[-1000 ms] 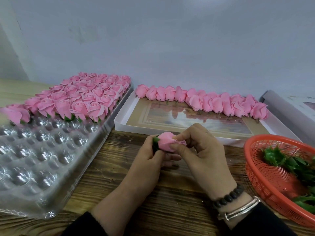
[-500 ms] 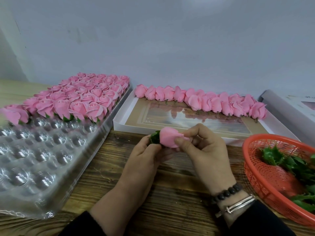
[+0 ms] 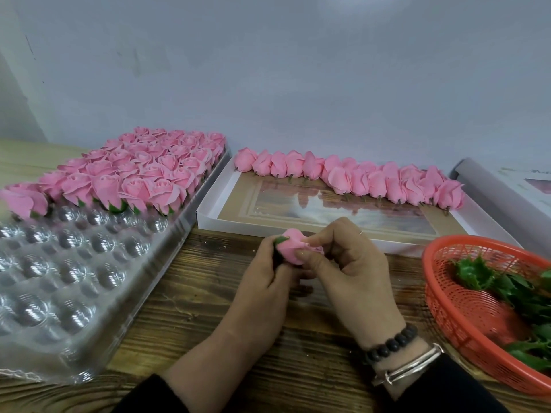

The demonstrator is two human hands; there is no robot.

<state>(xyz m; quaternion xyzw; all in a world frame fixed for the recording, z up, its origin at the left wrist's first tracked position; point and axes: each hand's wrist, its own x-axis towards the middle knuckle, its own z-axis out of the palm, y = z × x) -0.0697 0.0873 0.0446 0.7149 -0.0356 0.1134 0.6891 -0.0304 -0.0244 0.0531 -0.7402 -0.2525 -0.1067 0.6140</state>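
Clear tray (image 3: 74,293) of pink roses (image 3: 155,165) left, white box (image 3: 328,211) behind, red basket (image 3: 429,281) of leaves (image 3: 477,272) right.

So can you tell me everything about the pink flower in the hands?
The pink flower is a small rosebud with soft, matte petals that look like foam or paper, wrapped closed. A green base peeks out at its left end. It lies on its side, held up above the wooden table. The left hand grips the base end, and the right hand pinches the petals at the tip.
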